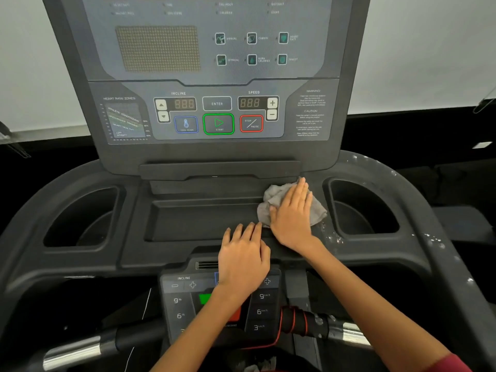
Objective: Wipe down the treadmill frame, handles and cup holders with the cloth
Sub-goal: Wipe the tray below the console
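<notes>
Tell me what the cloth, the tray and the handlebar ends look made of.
Cloth: soft grey woven fabric, crumpled into folds.
Tray: probably matte black moulded plastic, dull and textured.
Handlebar ends: likely polished metal, with bright mirror-like highlights.

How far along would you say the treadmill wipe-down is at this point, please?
Nothing is clearly finished. In hand: the right hand presses the cloth on the frame beside the right cup holder; the left hand rests flat. Droplets remain there. The left cup holder and handles look untouched.
</notes>
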The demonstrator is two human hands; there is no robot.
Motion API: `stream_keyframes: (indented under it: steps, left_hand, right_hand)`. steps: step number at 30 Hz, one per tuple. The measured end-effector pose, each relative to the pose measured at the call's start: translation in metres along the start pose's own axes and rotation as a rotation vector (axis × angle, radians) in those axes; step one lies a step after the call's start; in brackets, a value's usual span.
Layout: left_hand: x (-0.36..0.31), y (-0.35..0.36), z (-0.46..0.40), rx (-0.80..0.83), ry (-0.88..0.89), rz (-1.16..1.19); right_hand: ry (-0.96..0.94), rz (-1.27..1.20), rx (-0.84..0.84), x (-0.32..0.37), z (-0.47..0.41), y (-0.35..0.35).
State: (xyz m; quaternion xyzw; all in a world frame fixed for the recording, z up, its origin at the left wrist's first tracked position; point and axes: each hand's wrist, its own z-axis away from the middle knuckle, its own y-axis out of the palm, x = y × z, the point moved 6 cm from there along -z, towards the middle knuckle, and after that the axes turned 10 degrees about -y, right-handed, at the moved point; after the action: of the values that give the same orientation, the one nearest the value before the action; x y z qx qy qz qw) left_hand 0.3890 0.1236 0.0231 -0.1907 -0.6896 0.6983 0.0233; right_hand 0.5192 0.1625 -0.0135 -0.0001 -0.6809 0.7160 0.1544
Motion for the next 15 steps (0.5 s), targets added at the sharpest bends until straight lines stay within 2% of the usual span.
stream_keyframes:
  steps: [2,6,10,13,15]
  left_hand:
    - [0.0,-0.001,0.0,0.002,0.002,0.004]
    - [0.001,0.0,0.001,-0.001,-0.006,-0.009]
    - [0.003,0.002,-0.002,0.026,-0.051,-0.025]
    - [0.001,0.0,0.0,0.01,-0.03,-0.019]
    - [0.001,-0.003,0.001,-0.018,-0.013,0.004]
  right_hand:
    - [-0.05,-0.013,0.061,0.012,0.003,0.009]
    - [-0.39,-0.082,0.076,0.035,0.013,0.014]
    - [-0.631,-0.172,0.157,0.031,0.005,0.007]
    - [-0.723,-0.041,0.161,0.014,0.004,0.004]
    - [-0.698,0.063,0.133,-0.002,0.009,0.0]
